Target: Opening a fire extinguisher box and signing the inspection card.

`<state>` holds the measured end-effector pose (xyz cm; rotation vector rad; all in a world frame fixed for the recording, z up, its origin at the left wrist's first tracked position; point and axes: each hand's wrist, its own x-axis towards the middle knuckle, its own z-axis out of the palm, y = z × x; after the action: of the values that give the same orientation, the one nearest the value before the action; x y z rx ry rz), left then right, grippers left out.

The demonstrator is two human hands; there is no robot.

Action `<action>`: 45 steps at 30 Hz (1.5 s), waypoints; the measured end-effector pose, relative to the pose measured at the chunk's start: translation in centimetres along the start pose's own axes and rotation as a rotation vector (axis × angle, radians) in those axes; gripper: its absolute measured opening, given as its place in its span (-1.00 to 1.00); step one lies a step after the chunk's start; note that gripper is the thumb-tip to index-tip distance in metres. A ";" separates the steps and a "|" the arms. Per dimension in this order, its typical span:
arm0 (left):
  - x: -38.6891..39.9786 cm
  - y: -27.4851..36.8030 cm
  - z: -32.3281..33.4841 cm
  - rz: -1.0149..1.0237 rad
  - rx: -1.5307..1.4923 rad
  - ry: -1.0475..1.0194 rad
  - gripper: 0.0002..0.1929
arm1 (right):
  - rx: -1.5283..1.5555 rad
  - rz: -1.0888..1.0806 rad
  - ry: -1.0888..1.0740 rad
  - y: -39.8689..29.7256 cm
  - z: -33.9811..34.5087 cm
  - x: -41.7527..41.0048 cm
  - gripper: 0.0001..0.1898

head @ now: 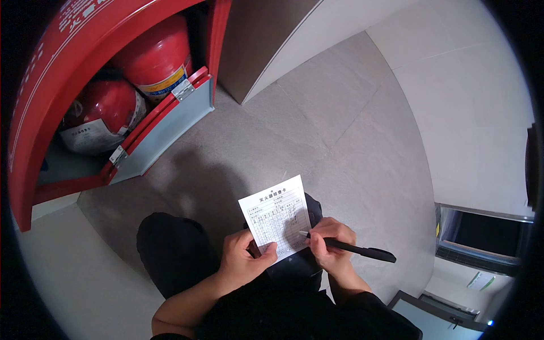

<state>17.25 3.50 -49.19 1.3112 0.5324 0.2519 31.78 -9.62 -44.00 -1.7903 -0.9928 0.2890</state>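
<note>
My left hand pinches the lower left edge of a white printed card, its thumb on top. The card bears a ruled table with handwriting in a right-hand column, and lies over my right knee. In my right hand is a black pen, its light tip pointing at the card's right-hand columns. Whether the tip touches the paper I cannot tell. Something dark and flat shows beneath the card, too dim to name.
At the upper left stands a red cabinet with its hinged door lowered. Two red fire extinguishers are inside, the front one with a tag, the rear one behind it. A panel edge rises from the grey tiled floor.
</note>
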 end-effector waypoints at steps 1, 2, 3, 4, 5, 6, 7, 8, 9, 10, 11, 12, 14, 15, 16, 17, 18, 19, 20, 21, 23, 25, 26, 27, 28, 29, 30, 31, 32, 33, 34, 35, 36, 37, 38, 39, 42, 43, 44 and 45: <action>0.0 0.0 0.0 -0.006 -0.003 0.005 -0.77 | 0.017 0.004 -0.016 0.3 0.2 -0.1 -0.88; 0.1 0.0 0.1 -0.012 -0.006 0.011 -0.77 | 0.033 0.007 -0.032 0.5 0.4 -0.1 -0.88; 0.0 -0.2 0.1 -0.012 -0.006 0.013 -0.77 | 0.034 0.007 -0.034 0.5 0.5 -0.1 -0.88; 0.0 -0.5 0.3 0.004 -0.026 0.037 -0.76 | 0.045 0.017 -0.038 0.4 0.5 -0.1 -0.87; 0.0 -0.7 0.4 0.020 -0.047 0.061 -0.76 | 0.056 0.027 -0.042 0.4 0.6 0.0 -0.87; -0.1 -0.8 0.3 0.020 -0.046 0.063 -0.76 | 0.058 0.027 -0.043 0.4 0.6 0.0 -0.87; -0.1 -0.9 0.3 -0.034 -0.106 0.043 -0.75 | 0.051 0.017 -0.059 0.4 0.7 0.0 -0.87; -0.2 -0.9 0.3 -0.087 -0.166 0.023 -0.73 | 0.043 0.007 -0.076 0.3 0.7 0.1 -0.86; -0.1 -0.8 0.2 -0.087 -0.166 0.024 -0.73 | 0.043 0.007 -0.076 0.3 0.8 0.2 -0.86; 0.0 -0.5 0.2 -0.103 -0.200 -0.019 -0.72 | 0.038 -0.007 -0.076 0.3 0.9 0.3 -0.87; 0.1 -0.2 0.1 -0.118 -0.233 -0.062 -0.70 | 0.032 -0.020 -0.075 0.3 0.9 0.4 -0.87; 0.2 -0.1 0.1 -0.118 -0.235 -0.062 -0.70 | 0.031 -0.019 -0.076 0.3 0.9 0.4 -0.87; 0.4 0.1 0.1 -0.092 -0.130 -0.135 -0.73 | 0.030 -0.023 -0.076 0.3 0.8 0.4 -0.86; 0.4 0.1 0.1 -0.092 -0.130 -0.135 -0.73 | 0.029 -0.023 -0.076 0.3 0.8 0.4 -0.86; 0.5 0.0 0.1 -0.073 -0.117 -0.134 -0.76 | 0.023 -0.030 -0.081 0.3 0.8 0.5 -0.87; 0.5 0.0 0.1 -0.054 -0.104 -0.133 -0.78 | 0.017 -0.037 -0.085 0.3 0.8 0.5 -0.87; 0.5 -0.2 0.2 -0.055 -0.102 -0.130 -0.78 | 0.020 -0.036 -0.087 0.4 0.9 0.6 -0.87; 0.4 -0.4 0.3 -0.046 -0.115 -0.102 -0.77 | 0.010 -0.046 -0.096 0.4 1.0 0.7 -0.87; 0.4 -0.5 0.3 -0.036 -0.127 -0.073 -0.77 | -0.001 -0.055 -0.105 0.4 1.1 0.7 -0.87; 0.5 -0.5 0.3 -0.036 -0.128 -0.075 -0.77 | -0.002 -0.054 -0.104 0.4 1.1 0.7 -0.87; 0.6 -0.5 0.3 -0.033 -0.118 -0.082 -0.77 | -0.018 -0.055 -0.110 0.5 1.1 0.7 -0.88; 0.6 -0.3 0.3 -0.032 -0.122 -0.080 -0.77 | -0.015 -0.043 -0.072 0.7 1.0 0.5 -0.88; 0.7 -0.2 0.3 -0.031 -0.127 -0.079 -0.77 | -0.011 -0.032 -0.035 0.8 1.0 0.3 -0.88; 0.7 -0.1 0.3 -0.031 -0.127 -0.079 -0.77 | -0.012 -0.032 -0.035 0.9 0.9 -0.1 -0.88; 0.8 0.0 0.3 -0.032 -0.123 -0.083 -0.77 | 0.002 -0.038 0.023 1.0 0.9 -0.4 -0.88; 0.8 0.0 0.3 -0.033 -0.119 -0.088 -0.77 | 0.015 -0.044 0.081 1.1 0.8 -0.6 -0.88; 0.8 0.0 0.3 -0.034 -0.118 -0.087 -0.77 | 0.016 -0.043 0.081 1.1 0.9 -0.5 -0.88; 0.8 -0.1 0.3 -0.029 -0.106 -0.085 -0.77 | 0.001 -0.027 0.062 1.0 0.9 -0.4 -0.88; 0.7 -0.1 0.3 -0.024 -0.095 -0.084 -0.77 | -0.015 -0.012 0.043 0.9 0.9 -0.3 -0.88; 0.7 -0.1 0.3 -0.025 -0.095 -0.084 -0.77 | -0.015 -0.010 0.043 0.9 1.0 -0.2 -0.88; 0.7 -0.1 0.3 -0.022 -0.099 -0.075 -0.77 | -0.008 -0.007 0.027 0.9 1.0 -0.2 -0.88; 0.7 -0.1 0.3 -0.018 -0.102 -0.066 -0.77 | -0.001 -0.004 0.011 0.9 1.1 -0.1 -0.88; 0.7 -0.1 0.4 -0.018 -0.103 -0.066 -0.77 | -0.002 -0.003 0.011 0.9 1.1 -0.1 -0.88; 0.7 -0.1 0.4 -0.016 -0.097 -0.064 -0.77 | -0.007 -0.010 0.007 0.9 1.1 0.0 -0.88; 0.7 -0.1 0.4 -0.014 -0.091 -0.061 -0.78 | -0.011 -0.018 0.002 0.9 1.1 0.0 -0.88; 0.7 0.0 0.3 -0.015 -0.091 -0.060 -0.78 | -0.011 -0.017 0.001 0.9 1.1 0.1 -0.88; 0.7 0.1 0.3 -0.009 -0.084 -0.051 -0.78 | -0.030 -0.022 -0.005 0.9 1.2 0.1 -0.88; 0.7 0.0 0.4 -0.006 -0.085 -0.053 -0.78 | -0.036 -0.026 -0.001 1.0 1.2 0.1 -0.87; 0.7 -0.1 0.4 -0.002 -0.086 -0.055 -0.78 | -0.042 -0.030 0.002 1.0 1.3 0.1 -0.87; 0.6 -0.2 0.4 -0.002 -0.086 -0.053 -0.78 | -0.041 -0.030 0.001 1.0 1.3 0.1 -0.87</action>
<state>17.99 3.38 -49.40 1.2305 0.4731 0.2347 31.57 -8.82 -45.42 -1.8111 -1.0304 0.2505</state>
